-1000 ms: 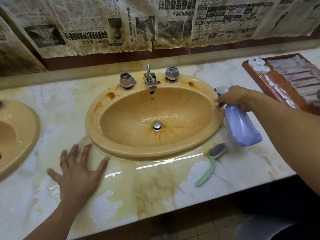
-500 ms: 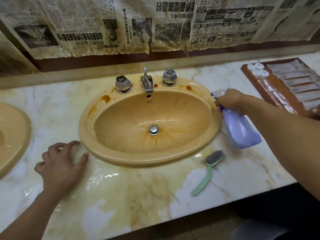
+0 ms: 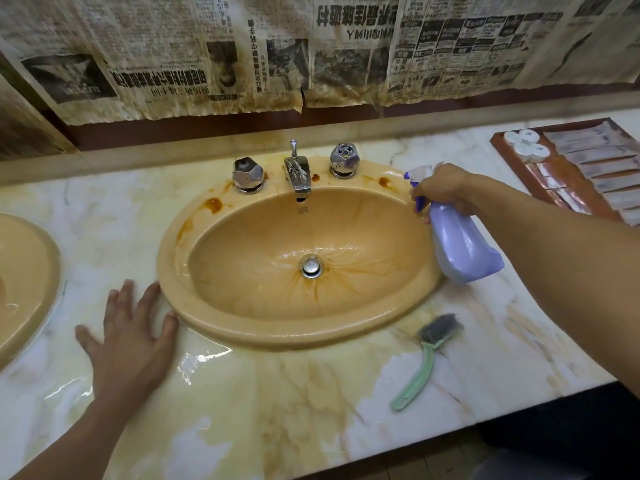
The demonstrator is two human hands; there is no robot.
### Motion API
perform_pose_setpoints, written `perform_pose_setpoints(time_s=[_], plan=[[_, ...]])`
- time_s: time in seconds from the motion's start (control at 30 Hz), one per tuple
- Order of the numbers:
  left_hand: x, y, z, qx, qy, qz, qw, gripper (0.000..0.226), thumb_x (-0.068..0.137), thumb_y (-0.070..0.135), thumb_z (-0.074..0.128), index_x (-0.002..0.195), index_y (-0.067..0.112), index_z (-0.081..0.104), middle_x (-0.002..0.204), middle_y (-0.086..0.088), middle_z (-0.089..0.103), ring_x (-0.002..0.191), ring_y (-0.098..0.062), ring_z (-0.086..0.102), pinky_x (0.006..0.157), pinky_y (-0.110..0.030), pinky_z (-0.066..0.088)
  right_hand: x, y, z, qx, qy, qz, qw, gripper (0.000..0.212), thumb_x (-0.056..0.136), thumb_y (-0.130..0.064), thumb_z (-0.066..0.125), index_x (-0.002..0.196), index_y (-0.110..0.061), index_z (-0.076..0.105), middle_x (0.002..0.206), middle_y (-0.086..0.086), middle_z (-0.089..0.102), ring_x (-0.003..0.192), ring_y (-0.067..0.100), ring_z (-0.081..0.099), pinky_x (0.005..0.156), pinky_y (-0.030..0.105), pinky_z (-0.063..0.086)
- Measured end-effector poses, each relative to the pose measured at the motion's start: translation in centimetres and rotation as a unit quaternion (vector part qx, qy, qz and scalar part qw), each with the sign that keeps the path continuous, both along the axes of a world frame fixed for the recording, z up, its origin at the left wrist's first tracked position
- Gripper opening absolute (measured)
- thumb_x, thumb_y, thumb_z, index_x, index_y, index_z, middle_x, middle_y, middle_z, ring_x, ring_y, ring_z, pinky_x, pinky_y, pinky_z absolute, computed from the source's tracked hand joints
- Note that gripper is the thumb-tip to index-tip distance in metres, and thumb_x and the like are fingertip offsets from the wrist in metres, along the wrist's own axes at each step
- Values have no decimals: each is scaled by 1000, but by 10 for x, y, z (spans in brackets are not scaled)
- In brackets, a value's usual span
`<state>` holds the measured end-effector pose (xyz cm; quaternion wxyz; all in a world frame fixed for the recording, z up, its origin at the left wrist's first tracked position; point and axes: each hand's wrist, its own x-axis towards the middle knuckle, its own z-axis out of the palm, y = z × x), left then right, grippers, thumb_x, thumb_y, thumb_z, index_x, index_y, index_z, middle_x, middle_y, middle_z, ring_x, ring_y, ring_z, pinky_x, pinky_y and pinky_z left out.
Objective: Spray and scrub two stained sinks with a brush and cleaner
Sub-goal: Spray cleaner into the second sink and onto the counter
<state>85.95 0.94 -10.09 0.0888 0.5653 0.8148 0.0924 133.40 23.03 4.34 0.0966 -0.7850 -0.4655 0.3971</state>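
Note:
A tan oval sink (image 3: 214, 317) with brown stains on its rim and streaks in its bowl sits in the marble counter. My right hand (image 3: 441, 188) grips the neck of a lilac spray bottle (image 3: 460, 247) at the sink's right rim, nozzle pointing left over the bowl. My left hand (image 3: 128, 334) rests flat on the counter with fingers spread, touching the sink's left front rim. A green-handled brush (image 3: 420, 362) lies on the counter right of the sink's front. Part of a second tan sink (image 3: 31, 282) shows at the far left.
Chrome faucet (image 3: 298, 174) and two faceted knobs (image 3: 247, 174) stand behind the bowl. A brown tray (image 3: 568, 199) with small white caps and sachets lies at the back right. Stained newspaper (image 3: 311, 53) covers the wall. The counter's front edge drops off just below the brush.
My left hand went from curled to flat and spread, shifting right against the sink rim. The right hand keeps holding the spray bottle at the right rim.

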Motion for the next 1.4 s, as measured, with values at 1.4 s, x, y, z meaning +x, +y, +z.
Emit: perform_pose_setpoints(time_s=[1.4], plan=[[3, -1, 1, 4, 7, 9, 1000, 67, 94, 64, 21, 157, 42, 29, 171, 4, 12, 158, -11, 2, 120, -62, -1, -45, 16, 10, 28, 75, 27, 996, 12, 98, -13, 66, 98, -2, 61, 83, 12, 69, 48, 30, 65, 61, 38, 59]])
